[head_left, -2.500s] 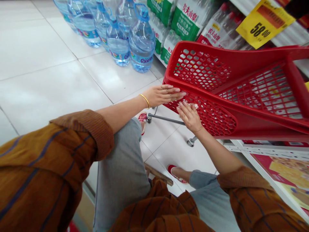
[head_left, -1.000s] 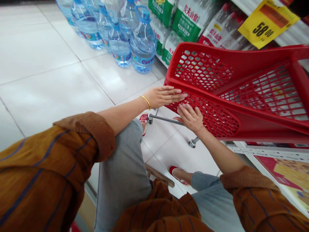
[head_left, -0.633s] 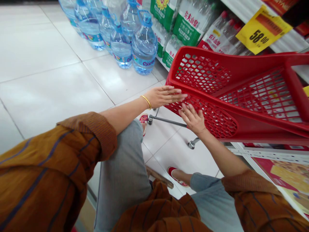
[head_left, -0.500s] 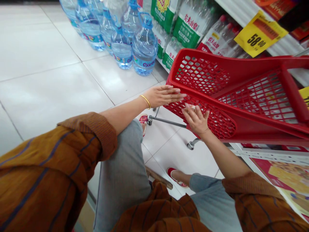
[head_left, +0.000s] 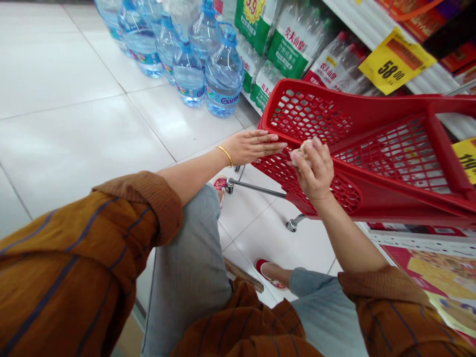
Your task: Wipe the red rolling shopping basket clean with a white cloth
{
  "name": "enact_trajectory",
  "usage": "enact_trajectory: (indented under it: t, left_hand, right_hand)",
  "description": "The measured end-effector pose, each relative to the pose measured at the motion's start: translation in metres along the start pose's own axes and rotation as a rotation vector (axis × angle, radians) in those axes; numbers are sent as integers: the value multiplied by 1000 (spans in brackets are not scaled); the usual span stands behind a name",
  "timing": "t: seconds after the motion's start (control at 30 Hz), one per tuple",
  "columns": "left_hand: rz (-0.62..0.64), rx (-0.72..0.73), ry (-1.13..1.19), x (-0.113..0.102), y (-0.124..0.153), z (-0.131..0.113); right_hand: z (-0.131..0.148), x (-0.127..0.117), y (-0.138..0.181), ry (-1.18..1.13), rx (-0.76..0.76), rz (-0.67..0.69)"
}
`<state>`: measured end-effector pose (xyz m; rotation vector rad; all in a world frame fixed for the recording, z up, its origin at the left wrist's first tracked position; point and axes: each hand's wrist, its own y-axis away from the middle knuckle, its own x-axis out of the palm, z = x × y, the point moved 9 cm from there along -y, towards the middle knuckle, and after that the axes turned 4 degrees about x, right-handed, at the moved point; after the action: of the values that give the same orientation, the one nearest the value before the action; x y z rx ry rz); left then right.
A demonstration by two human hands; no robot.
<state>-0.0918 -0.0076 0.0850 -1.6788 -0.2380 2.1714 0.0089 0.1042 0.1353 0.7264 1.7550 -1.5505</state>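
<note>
A red plastic shopping cart [head_left: 386, 171] with mesh sides stands in front of me, tilted across the right of the view. My left hand [head_left: 256, 146] lies flat against its near left corner, fingers stretched out and together, a gold bangle on the wrist. Just right of those fingertips, my right hand [head_left: 316, 171] is closed around a crumpled whitish tissue [head_left: 300, 152], held in front of the cart's mesh side. Part of the tissue is hidden behind the fingers.
Large blue-tinted water jugs [head_left: 224, 74] stand on the tiled floor [head_left: 85, 129] ahead. Wrapped packs of bottled water [head_left: 292, 42] fill the low shelf behind the cart. A yellow price tag [head_left: 396, 62] hangs from the shelf edge. A cart wheel [head_left: 292, 225] is near my feet.
My right hand has risen slightly and turned, its fingers now curled so that more of the tissue shows. My left hand has stayed on the cart's corner.
</note>
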Motion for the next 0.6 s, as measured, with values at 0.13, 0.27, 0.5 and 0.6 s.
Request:
enact_trajectory:
  t: [0.13, 0.27, 0.5, 0.6]
  left_hand:
    - [-32, 4, 10, 0, 1, -1]
    - [-50, -1, 20, 2, 2, -2]
    - [-9, 0, 14, 9, 2, -2]
    - [5, 16, -10, 11, 3, -4]
  right_hand:
    - [7, 7, -1, 46, -16, 18]
    - [13, 4, 1, 87, -26, -55]
    - [10, 13, 8, 57, -20, -74]
    - [9, 25, 16, -19, -33, -56]
